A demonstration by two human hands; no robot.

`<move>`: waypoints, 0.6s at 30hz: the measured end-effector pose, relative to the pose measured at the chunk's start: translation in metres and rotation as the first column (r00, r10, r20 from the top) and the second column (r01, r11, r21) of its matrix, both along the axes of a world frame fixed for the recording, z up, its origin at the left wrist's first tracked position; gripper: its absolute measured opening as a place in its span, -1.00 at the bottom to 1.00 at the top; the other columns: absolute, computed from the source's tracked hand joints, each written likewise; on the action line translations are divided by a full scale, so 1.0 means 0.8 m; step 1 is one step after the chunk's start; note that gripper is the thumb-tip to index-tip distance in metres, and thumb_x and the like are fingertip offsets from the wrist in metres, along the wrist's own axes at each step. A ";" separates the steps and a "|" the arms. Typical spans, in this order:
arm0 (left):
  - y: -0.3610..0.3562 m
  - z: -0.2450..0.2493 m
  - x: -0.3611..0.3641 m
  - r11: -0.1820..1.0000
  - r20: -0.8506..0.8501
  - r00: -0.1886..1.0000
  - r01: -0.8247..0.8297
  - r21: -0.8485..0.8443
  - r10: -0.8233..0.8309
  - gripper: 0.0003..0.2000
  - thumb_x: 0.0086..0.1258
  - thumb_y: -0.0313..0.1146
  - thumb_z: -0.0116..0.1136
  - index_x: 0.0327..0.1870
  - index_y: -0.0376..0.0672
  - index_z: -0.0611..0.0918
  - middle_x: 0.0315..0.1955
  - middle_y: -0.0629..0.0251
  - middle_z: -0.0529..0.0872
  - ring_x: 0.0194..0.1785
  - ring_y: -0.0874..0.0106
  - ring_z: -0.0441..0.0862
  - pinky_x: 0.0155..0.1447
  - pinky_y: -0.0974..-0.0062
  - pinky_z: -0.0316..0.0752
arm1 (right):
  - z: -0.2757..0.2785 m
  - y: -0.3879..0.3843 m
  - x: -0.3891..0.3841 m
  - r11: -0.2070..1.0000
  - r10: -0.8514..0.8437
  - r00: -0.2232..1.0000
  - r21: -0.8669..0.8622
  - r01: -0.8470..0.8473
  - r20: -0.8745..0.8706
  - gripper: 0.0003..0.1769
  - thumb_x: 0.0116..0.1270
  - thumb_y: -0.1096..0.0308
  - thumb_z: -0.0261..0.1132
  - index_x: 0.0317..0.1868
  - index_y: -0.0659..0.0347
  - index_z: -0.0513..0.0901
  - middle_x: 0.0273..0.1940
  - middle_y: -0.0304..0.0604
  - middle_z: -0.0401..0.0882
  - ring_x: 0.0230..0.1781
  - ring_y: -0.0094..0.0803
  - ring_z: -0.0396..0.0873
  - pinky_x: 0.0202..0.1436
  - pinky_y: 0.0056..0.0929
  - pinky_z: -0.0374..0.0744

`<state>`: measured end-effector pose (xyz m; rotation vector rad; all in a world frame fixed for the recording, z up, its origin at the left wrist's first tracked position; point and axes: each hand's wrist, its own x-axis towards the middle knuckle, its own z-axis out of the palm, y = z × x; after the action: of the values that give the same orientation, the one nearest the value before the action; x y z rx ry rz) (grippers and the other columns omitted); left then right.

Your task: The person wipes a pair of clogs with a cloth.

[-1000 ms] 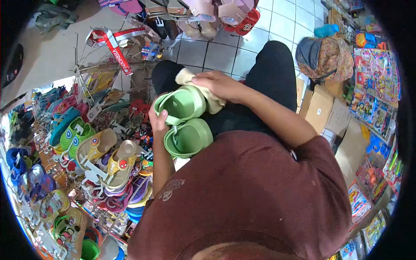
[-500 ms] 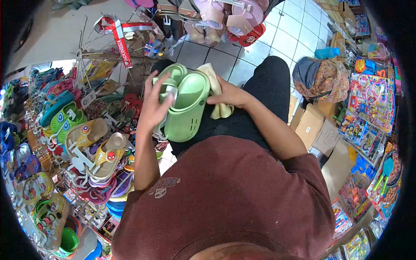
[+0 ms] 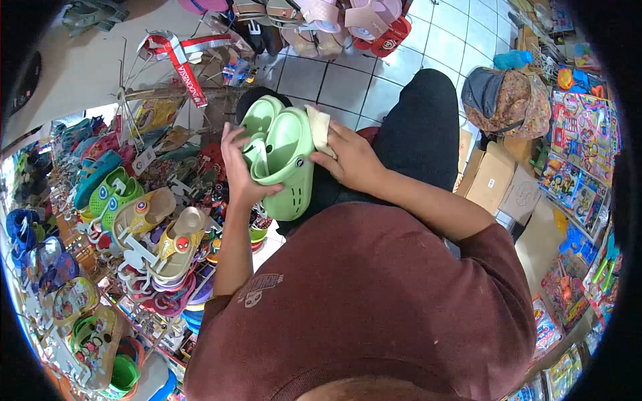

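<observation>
A pair of light green clogs rests above my lap, side by side with the openings facing up. My left hand grips them from the left, thumb across the near clog's side and fingers at the straps. A white plastic hanger piece shows between the clogs. My right hand is closed on a cream cloth, which presses against the right rim of the near clog. Part of the cloth is hidden under my fingers.
Racks of children's sandals crowd the left side. More sandals hang ahead above the tiled floor. To the right are a patterned backpack, cardboard boxes and packaged toys. A red-and-white lanyard hangs at upper left.
My left hand has shifted from over the straps to a grip on the clogs' side. The cloth is now bunched higher, against the near clog's rim, with my right hand over it.
</observation>
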<state>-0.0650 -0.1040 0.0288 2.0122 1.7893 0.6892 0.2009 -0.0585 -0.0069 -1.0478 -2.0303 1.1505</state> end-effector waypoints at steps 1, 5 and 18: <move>-0.004 -0.005 -0.007 1.000 -0.008 1.000 0.012 0.024 -0.012 0.13 -0.63 -0.07 0.75 0.19 -0.25 0.42 0.25 0.00 0.44 0.55 -0.17 0.22 0.61 -0.15 0.08 | -0.002 -0.002 0.003 0.999 0.017 1.000 0.031 -0.017 0.011 -0.32 0.46 -0.07 0.31 0.37 0.26 0.49 0.38 0.27 0.42 0.30 0.19 0.50 0.37 -0.04 0.50; 0.004 0.007 0.002 0.999 -0.081 0.997 0.000 0.038 0.003 0.00 -0.42 0.06 0.66 0.21 -0.16 0.50 0.14 0.03 0.53 0.45 -0.13 0.38 0.56 -0.11 0.17 | -0.018 0.020 0.001 0.998 0.040 0.997 -0.044 -0.044 -0.072 -0.36 0.49 -0.01 0.28 0.37 0.28 0.47 0.39 0.27 0.42 0.32 0.20 0.49 0.40 -0.04 0.47; 0.070 0.026 0.022 0.967 -0.299 0.938 0.108 -0.232 -0.177 -0.48 0.24 0.23 0.33 0.13 0.18 0.79 -0.04 0.13 0.55 0.08 0.12 0.46 0.15 0.13 0.27 | -0.027 0.066 0.024 0.991 -0.117 0.982 -0.075 0.107 -0.150 -0.42 0.45 0.09 0.35 0.32 0.29 0.57 0.35 0.13 0.46 0.40 0.06 0.43 0.47 -0.15 0.40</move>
<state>-0.0471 -0.0481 0.0497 2.1695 1.7712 0.1242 0.2201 -0.0056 -0.0285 -1.0574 -1.8019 1.2091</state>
